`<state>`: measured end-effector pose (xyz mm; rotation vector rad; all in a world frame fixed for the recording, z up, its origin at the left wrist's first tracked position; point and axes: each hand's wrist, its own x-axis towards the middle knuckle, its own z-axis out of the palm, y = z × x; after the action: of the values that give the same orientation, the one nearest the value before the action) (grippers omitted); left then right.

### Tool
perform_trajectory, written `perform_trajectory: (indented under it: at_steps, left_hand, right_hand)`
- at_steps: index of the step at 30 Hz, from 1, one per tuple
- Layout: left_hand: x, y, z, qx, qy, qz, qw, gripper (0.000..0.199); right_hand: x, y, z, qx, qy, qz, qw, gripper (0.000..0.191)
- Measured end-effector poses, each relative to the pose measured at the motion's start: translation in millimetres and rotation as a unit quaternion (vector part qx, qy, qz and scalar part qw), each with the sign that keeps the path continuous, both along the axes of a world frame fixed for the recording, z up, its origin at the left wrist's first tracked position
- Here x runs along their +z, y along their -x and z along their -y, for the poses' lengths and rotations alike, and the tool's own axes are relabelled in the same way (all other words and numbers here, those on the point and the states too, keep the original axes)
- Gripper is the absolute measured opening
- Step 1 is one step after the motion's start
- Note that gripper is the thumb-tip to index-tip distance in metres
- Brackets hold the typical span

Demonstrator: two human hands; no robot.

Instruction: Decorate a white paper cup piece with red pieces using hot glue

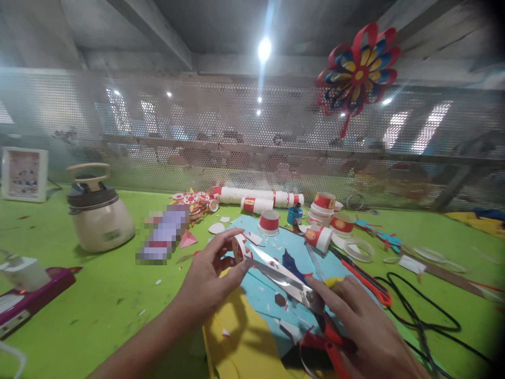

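Observation:
My left hand [216, 266] pinches a small white and red piece of paper cup [239, 248] between thumb and fingers, above the middle of the table. My right hand [361, 316] grips scissors [294, 284] with red and black handles. Their blades are slightly parted and point left, with the tips at the cup piece. From this view I cannot tell whether the blades touch it. Light blue sheets [242, 227] strewn with paper scraps lie under the scissors, beside a yellow sheet [236, 337]. Behind the blades lies a dark blue tool [291, 263], partly hidden.
Behind stand red and white paper cups [269, 223] and a long row of stacked cups [244, 196]. A utility knife [366, 279] and black cable [426, 316] lie right. Left are a kettle-shaped flask [102, 221] and a purple power strip [35, 302]. A paper flower [359, 73] hangs above.

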<state>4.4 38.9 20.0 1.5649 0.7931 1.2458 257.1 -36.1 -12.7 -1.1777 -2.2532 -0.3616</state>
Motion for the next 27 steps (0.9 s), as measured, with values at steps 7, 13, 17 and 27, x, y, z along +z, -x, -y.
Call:
perform_trajectory:
  at_steps: [7, 13, 17, 27]
  left_hand:
    - [-2.0, -0.9, 3.4, -0.008, 0.018, -0.022, 1.0, 0.044]
    - [-2.9, -1.6, 2.5, 0.045, 0.003, -0.036, 0.998, 0.044]
    - [-1.3, -3.2, 3.1, 0.043, 0.006, -0.018, 0.999, 0.047]
    - [-0.4, -2.5, 3.0, 0.061, 0.019, 0.003, 0.998, 0.053]
  right_hand:
    - [-4.7, -8.2, -7.1, -0.019, -0.027, 0.042, 0.999, 0.061]
    - [-2.8, -7.9, -6.5, -0.024, -0.039, 0.048, 0.998, 0.06]
    - [-2.2, -7.2, -6.9, -0.031, -0.052, 0.048, 0.997, 0.051]
    - [-3.2, -6.8, -7.0, -0.027, -0.062, 0.057, 0.996, 0.049]
